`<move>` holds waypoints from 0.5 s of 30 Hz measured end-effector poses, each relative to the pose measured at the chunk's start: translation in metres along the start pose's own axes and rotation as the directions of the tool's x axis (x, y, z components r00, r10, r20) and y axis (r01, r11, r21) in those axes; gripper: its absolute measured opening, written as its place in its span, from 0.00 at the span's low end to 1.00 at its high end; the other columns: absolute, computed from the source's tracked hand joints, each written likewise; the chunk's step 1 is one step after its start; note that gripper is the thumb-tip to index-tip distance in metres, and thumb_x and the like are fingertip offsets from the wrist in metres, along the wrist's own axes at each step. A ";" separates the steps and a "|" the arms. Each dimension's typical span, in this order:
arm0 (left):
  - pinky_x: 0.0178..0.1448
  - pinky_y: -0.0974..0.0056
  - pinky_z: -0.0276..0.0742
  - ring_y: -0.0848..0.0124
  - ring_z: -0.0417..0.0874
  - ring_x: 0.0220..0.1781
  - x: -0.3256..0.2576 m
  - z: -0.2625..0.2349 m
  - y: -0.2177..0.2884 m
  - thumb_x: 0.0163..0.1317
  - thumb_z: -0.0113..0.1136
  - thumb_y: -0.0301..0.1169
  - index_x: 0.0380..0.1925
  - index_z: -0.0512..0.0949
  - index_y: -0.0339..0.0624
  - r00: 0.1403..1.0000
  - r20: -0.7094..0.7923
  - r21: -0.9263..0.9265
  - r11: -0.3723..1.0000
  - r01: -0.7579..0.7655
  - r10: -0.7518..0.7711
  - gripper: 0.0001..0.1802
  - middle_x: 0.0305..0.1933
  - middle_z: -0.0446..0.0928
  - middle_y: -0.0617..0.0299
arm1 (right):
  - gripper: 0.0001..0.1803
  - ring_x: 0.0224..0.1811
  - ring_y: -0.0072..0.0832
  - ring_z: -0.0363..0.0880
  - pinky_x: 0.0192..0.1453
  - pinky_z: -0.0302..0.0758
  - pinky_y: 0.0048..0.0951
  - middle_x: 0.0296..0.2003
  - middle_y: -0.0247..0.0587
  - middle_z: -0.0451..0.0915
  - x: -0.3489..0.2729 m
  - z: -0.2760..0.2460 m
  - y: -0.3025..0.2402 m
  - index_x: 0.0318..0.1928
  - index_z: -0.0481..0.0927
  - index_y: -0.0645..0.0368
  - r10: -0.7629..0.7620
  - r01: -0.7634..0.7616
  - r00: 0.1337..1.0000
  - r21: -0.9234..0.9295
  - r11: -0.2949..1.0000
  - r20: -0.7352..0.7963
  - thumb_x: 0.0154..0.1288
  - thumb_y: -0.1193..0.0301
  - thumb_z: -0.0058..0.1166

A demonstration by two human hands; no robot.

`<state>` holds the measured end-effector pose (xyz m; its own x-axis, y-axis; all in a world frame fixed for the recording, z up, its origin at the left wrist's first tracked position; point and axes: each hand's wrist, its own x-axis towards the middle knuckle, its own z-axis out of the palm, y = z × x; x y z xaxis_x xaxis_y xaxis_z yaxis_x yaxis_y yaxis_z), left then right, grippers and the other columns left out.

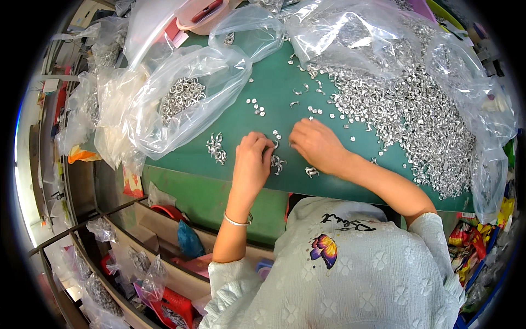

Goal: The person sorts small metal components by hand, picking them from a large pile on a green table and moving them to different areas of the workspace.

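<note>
My left hand [252,159] is over the green table top, its thumb and fingertips drawn together; anything between them is hidden. To its right, my right hand [316,143] has its fingers curled downward, and I cannot make out what they pinch. Between the hands lie a few curved silvery metal pieces [278,164] and small flower-shaped metal pieces [275,133]. A small cluster of curved metal pieces [217,148] rests left of my left hand. Another small metal piece [312,172] sits just below my right hand.
A large heap of silvery metal pieces [411,115] covers the table's right side, partly under clear plastic [350,33]. At the left, an open plastic bag [216,82] holds metal rings [183,98]. A pink tub [203,19] stands at the back. Divided shelving [159,241] is at lower left.
</note>
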<state>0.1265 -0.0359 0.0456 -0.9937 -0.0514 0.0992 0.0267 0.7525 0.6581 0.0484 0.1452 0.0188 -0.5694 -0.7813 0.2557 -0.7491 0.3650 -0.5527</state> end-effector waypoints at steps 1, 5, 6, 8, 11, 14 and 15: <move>0.49 0.57 0.73 0.52 0.77 0.44 -0.004 -0.002 -0.001 0.54 0.61 0.16 0.32 0.77 0.32 1.000 0.013 -0.008 1.000 -0.002 0.002 0.06 0.39 0.75 0.51 | 0.05 0.43 0.40 0.73 0.48 0.71 0.39 0.35 0.42 0.74 -0.001 0.000 -0.002 0.34 0.77 0.61 -0.017 0.011 0.998 0.088 0.996 0.059 0.55 0.78 0.57; 0.50 0.56 0.72 0.53 0.76 0.45 -0.013 -0.006 -0.005 0.55 0.60 0.17 0.34 0.77 0.33 0.999 0.043 -0.040 0.999 -0.011 0.013 0.06 0.41 0.74 0.51 | 0.08 0.44 0.43 0.74 0.50 0.72 0.40 0.38 0.43 0.75 -0.002 -0.015 0.001 0.38 0.78 0.62 -0.025 -0.030 0.987 0.338 0.941 0.159 0.57 0.75 0.60; 0.50 0.56 0.72 0.53 0.76 0.45 -0.014 -0.006 -0.005 0.56 0.60 0.18 0.36 0.77 0.34 0.999 0.047 -0.047 0.999 -0.015 0.017 0.07 0.41 0.74 0.51 | 0.09 0.45 0.43 0.74 0.50 0.72 0.40 0.39 0.43 0.76 0.000 -0.018 0.005 0.39 0.78 0.62 -0.004 -0.054 0.988 0.374 0.926 0.153 0.58 0.75 0.60; 0.52 0.56 0.70 0.54 0.75 0.47 -0.010 0.001 0.001 0.57 0.61 0.21 0.38 0.77 0.36 0.997 -0.034 -0.017 0.998 -0.064 0.064 0.09 0.43 0.74 0.53 | 0.09 0.45 0.44 0.74 0.49 0.72 0.41 0.39 0.43 0.76 0.013 -0.014 0.011 0.40 0.78 0.62 0.099 -0.095 0.995 0.276 0.956 0.000 0.57 0.76 0.60; 0.56 0.56 0.65 0.56 0.73 0.51 -0.015 0.021 0.016 0.57 0.64 0.26 0.43 0.76 0.40 0.992 0.024 0.065 0.990 -0.124 0.122 0.13 0.46 0.73 0.56 | 0.10 0.44 0.42 0.74 0.48 0.72 0.40 0.38 0.44 0.76 0.023 -0.007 0.013 0.40 0.78 0.62 0.055 -0.042 0.993 0.120 0.992 -0.104 0.56 0.77 0.60; 0.57 0.55 0.62 0.58 0.72 0.52 -0.024 0.028 0.016 0.55 0.65 0.26 0.39 0.76 0.41 0.982 0.000 0.124 0.975 -0.186 0.188 0.12 0.46 0.72 0.58 | 0.09 0.44 0.42 0.73 0.48 0.71 0.39 0.38 0.42 0.76 0.022 -0.016 0.021 0.39 0.79 0.61 0.006 -0.006 0.995 0.001 1.000 -0.103 0.56 0.77 0.61; 0.57 0.54 0.62 0.57 0.72 0.52 -0.027 0.031 0.015 0.54 0.65 0.25 0.39 0.76 0.41 0.980 -0.013 0.127 0.973 -0.193 0.196 0.12 0.46 0.71 0.58 | 0.08 0.45 0.41 0.72 0.49 0.71 0.39 0.39 0.41 0.75 0.021 -0.024 0.028 0.38 0.79 0.60 0.052 -0.056 0.987 -0.024 0.998 -0.151 0.55 0.76 0.61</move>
<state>0.1500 -0.0027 0.0297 -0.9676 0.0885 0.2364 0.2041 0.8252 0.5267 0.0073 0.1517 0.0279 -0.6524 -0.6755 0.3436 -0.7236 0.4204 -0.5475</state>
